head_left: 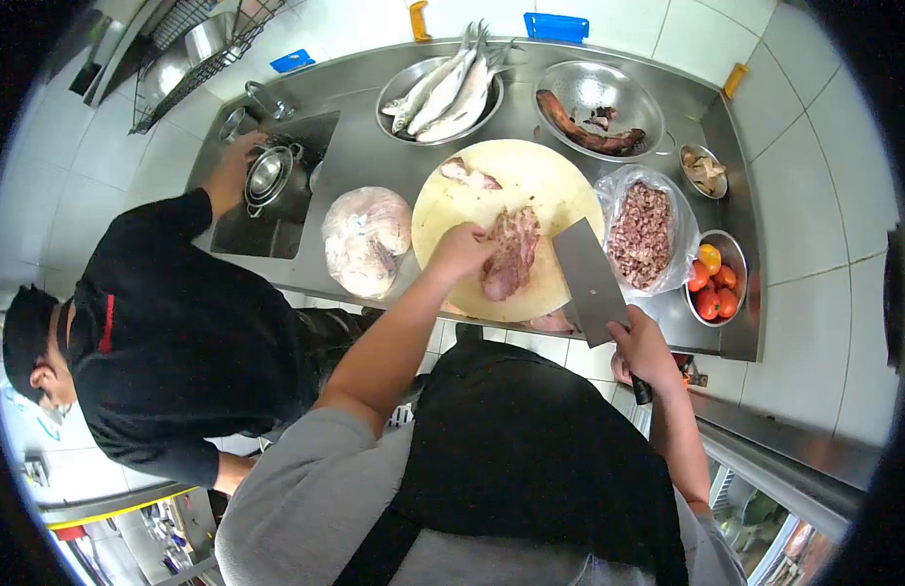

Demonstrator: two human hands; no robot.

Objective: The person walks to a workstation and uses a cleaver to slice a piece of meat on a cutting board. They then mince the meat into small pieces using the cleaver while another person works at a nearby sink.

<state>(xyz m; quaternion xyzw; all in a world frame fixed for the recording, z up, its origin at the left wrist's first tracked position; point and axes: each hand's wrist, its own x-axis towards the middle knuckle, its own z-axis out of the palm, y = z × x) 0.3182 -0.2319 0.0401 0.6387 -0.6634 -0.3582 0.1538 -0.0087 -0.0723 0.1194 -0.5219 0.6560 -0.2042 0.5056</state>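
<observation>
My left hand is closed at the left edge of a flat reddish piece of meat, fingers pinched against it. The meat lies on a round, cream-coloured cutting board. In my right hand is a cleaver, gripped by its dark handle. Its broad blade hangs over the board's right edge, apart from the meat. A smaller pale piece of meat rests near the back of the board. Just right of the board sits a plastic bag of diced meat.
Behind the board stand a bowl of whole fish and a colander with dark meat. Tomatoes fill a bowl at right, near a small bowl. A bagged pale lump lies left. A co-worker reaches into the sink.
</observation>
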